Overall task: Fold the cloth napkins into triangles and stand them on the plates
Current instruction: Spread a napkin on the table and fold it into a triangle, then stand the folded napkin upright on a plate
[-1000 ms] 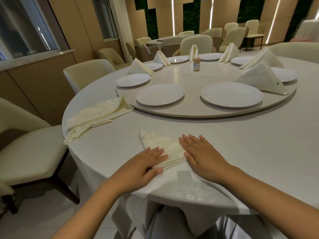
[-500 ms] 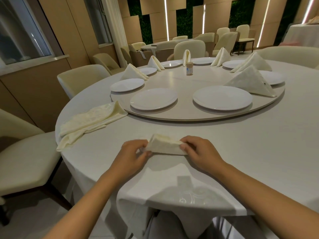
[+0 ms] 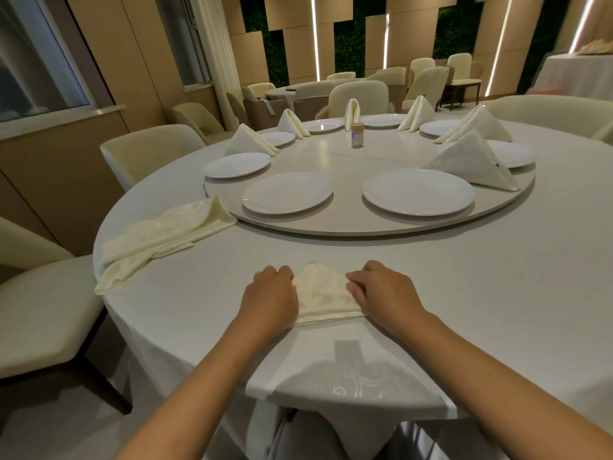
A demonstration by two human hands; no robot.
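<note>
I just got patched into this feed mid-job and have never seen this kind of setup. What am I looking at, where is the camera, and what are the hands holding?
There is no machine here: a person wears a wide-angle camera on the head, looking forward and down, so the two forearms at the bottom are that person's own. The left hand and right hand grip the two sides of a cream napkin folded into a triangle, on the white round table. To the left lies a pile of unfolded napkins. The raised turntable carries white plates; the three nearest, such as this empty plate, have no napkin yet, while a finished napkin stands at the right, with more farther round. A small bottle stands near the middle.
</note>
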